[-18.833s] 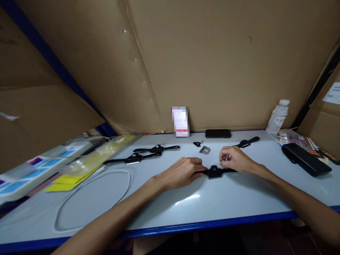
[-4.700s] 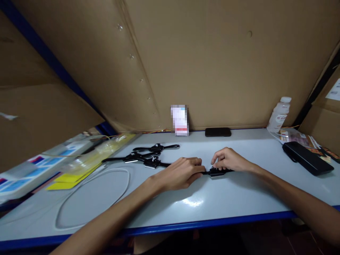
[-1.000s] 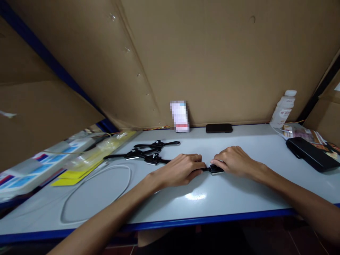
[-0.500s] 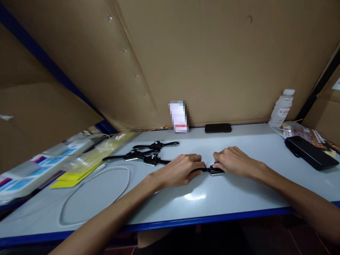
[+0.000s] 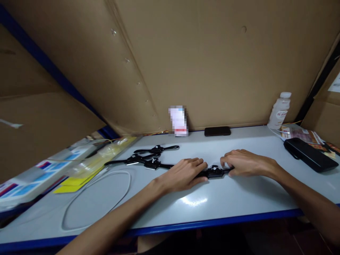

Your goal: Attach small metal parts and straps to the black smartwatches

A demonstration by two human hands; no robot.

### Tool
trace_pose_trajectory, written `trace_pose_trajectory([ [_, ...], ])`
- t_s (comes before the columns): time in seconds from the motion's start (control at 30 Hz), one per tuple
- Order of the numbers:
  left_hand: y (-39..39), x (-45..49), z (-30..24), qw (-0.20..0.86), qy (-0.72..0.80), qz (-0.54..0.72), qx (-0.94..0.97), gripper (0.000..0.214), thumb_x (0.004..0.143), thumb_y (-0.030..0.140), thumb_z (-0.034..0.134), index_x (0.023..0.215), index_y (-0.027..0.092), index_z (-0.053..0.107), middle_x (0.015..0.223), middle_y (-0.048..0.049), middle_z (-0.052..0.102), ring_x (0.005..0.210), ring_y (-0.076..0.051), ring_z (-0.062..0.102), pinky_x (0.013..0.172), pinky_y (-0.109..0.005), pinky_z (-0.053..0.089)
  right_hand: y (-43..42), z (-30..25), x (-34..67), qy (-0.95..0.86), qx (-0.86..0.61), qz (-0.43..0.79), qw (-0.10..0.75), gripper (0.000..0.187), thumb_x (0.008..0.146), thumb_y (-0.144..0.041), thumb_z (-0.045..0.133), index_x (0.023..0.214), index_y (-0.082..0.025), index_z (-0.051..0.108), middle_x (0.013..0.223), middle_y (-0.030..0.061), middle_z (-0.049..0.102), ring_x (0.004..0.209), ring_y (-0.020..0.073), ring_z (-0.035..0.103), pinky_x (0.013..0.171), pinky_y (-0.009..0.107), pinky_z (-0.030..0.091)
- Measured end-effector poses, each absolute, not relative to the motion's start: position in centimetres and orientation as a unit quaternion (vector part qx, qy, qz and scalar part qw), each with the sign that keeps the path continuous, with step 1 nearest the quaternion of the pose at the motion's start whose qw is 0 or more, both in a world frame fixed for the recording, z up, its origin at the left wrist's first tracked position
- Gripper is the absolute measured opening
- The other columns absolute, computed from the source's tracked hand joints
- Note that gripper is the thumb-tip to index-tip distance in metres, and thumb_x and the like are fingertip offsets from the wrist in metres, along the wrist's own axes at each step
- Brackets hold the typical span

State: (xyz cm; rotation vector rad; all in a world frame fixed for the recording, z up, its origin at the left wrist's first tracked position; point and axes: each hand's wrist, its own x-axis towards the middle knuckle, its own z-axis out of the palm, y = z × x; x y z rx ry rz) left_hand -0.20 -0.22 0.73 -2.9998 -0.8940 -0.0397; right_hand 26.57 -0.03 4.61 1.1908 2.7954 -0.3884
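Note:
A black spokeshave [image 5: 214,172] lies low over the table in front of me, its middle body with small adjusting screws showing between my hands. Closed round its left handle is my left hand [image 5: 186,173], palm down. My right hand [image 5: 240,163] grips the right handle near its end. To the left, three more black spokeshaves lie close together: one at the back [image 5: 157,149], one at the left [image 5: 132,159] with its blade edge showing, and one nearer my left hand [image 5: 152,163]. The last one's handle reaches toward my left hand, which hides its end.
A white cable [image 5: 130,180] loops on the table at left, beside yellow sheets [image 5: 71,184] and clear plastic packaging [image 5: 92,163]. Along the cardboard wall stand a blurred phone screen [image 5: 179,121], a dark phone [image 5: 217,131] and a bottle [image 5: 278,111]. A black case [image 5: 309,154] lies at right.
My right hand has slid right, from the spokeshave's body onto its right handle, uncovering the body and screws. My left hand stays on the left handle. The view has tilted slightly.

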Motion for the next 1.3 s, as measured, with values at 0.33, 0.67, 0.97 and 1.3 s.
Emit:
trace_pose_trajectory([
  [0.33,-0.3,0.1,0.1,0.031,-0.279,-0.002,-0.960,0.046,0.109,0.054,0.028,0.098,0.018,0.054,0.092,-0.0064,0.066,0.078,-0.022,0.063,0.068,-0.035,0.046,-0.4,3.2,24.9,0.932,0.340,-0.130,-0.001,0.015,0.080,-0.009,0.050,0.087,-0.020,0.057,0.093,0.0066,0.067,0.084,0.0209,0.059,0.070,0.032,0.035],
  [0.67,-0.5,0.1,0.1,0.049,-0.260,-0.015,-0.964,0.047,0.111,0.049,0.026,0.096,0.017,0.057,0.092,-0.0065,0.066,0.076,-0.020,0.062,0.066,-0.034,0.046,-0.5,3.2,25.0,0.933,0.334,-0.134,-0.011,0.016,0.078,-0.006,0.048,0.082,-0.020,0.053,0.090,0.0059,0.065,0.085,0.0211,0.059,0.072,0.032,0.037],
  [0.97,-0.6,0.1,-0.3,0.067,-0.250,-0.023,-0.966,0.042,0.112,0.041,0.029,0.097,0.016,0.058,0.088,-0.0070,0.065,0.074,-0.020,0.061,0.064,-0.032,0.043,-0.5,3.2,25.0,0.931,0.340,-0.128,-0.020,0.016,0.079,-0.006,0.049,0.080,-0.021,0.055,0.090,0.0058,0.066,0.083,0.0210,0.059,0.071,0.032,0.037],
  [1.3,-0.9,0.3,0.0,0.062,-0.254,-0.014,-0.965,0.035,0.111,0.036,0.036,0.095,0.015,0.059,0.089,-0.0073,0.065,0.076,-0.021,0.061,0.064,-0.033,0.042,-1.3,3.9,24.5,0.930,0.355,-0.100,-0.001,0.023,0.082,-0.002,0.048,0.091,-0.019,0.061,0.097,0.0075,0.070,0.090,0.0229,0.062,0.072,0.033,0.036],
])
